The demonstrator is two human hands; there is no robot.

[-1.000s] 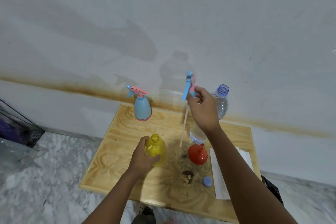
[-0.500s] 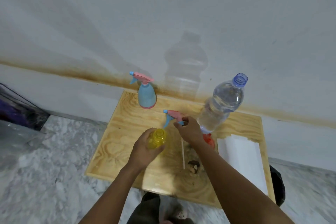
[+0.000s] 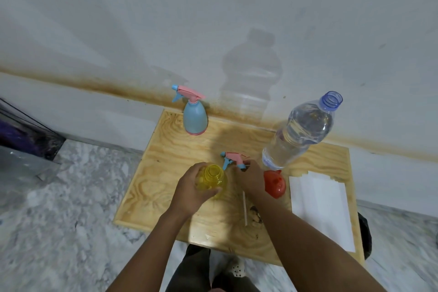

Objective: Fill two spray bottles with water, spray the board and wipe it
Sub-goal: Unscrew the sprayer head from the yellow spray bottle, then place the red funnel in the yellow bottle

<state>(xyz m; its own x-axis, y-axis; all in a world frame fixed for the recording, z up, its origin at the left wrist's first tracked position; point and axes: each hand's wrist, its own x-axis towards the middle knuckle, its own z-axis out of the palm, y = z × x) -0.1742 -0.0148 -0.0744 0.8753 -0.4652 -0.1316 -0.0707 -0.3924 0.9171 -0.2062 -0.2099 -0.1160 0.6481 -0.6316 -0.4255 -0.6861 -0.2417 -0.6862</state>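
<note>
Head view: right hand [image 3: 251, 179], fingers [image 3: 247, 163] pinching, has lowered my pink-and-blue plastic spray head [image 3: 233, 159] (left hand [image 3: 189, 188] clasps open yellow plastic bottle [image 3: 213, 176]); filling next.

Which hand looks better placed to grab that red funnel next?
Probably the right hand: it sits beside the red funnel, holding only the spray head, while the left hand grips the yellow bottle.

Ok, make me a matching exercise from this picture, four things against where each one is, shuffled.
1 blue spray bottle
2 yellow bottle
3 trigger head
4 white paper

a gripped by the left hand
b flat at the board's right side
c standing back by the wall
d held by the right hand

Pairs: 1-c, 2-a, 3-d, 4-b
</note>
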